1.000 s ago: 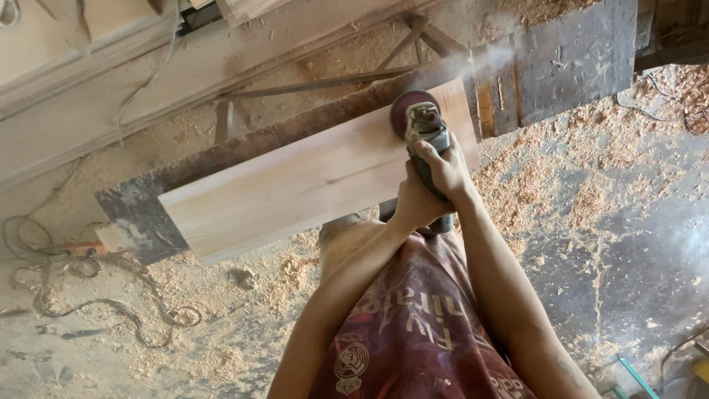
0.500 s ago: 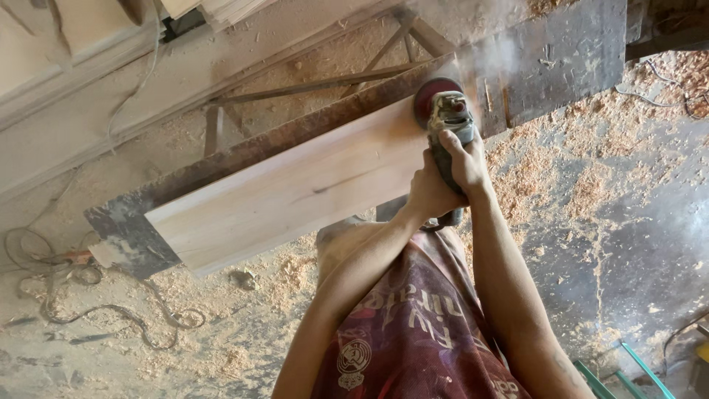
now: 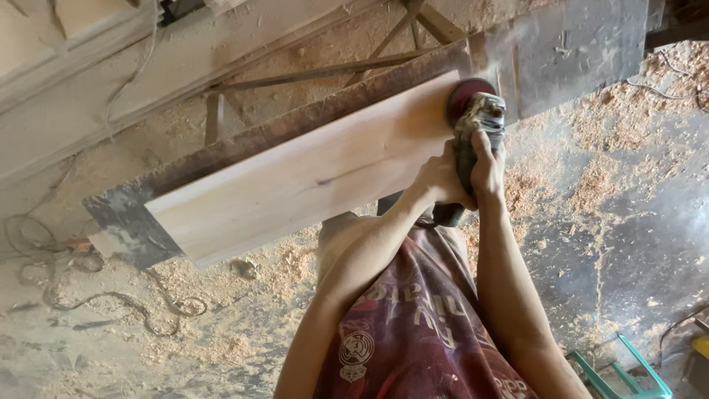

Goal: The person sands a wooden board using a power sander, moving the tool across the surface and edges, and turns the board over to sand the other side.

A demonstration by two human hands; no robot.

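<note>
Biggest thing first: the floor, grey and littered with pale sawdust, a loose cable curling across it at eight o'clock. Above it we see the long bench, a dark, worn slab running from eight o'clock up to one o'clock, and on it lies the pale wooden board, flat along its length, likely so the whole face is open to the tool. At the board's one o'clock end sits the angle grinder, its reddish disc down on the wood. We have both hands on it: the left hand has its fingers wrapped shut around the body from the nine o'clock side, the right hand clamps it from three o'clock, fingers closed over the casing. Two hands, we judge, to keep the disc steady. A green plastic frame pokes in at five o'clock.
</note>
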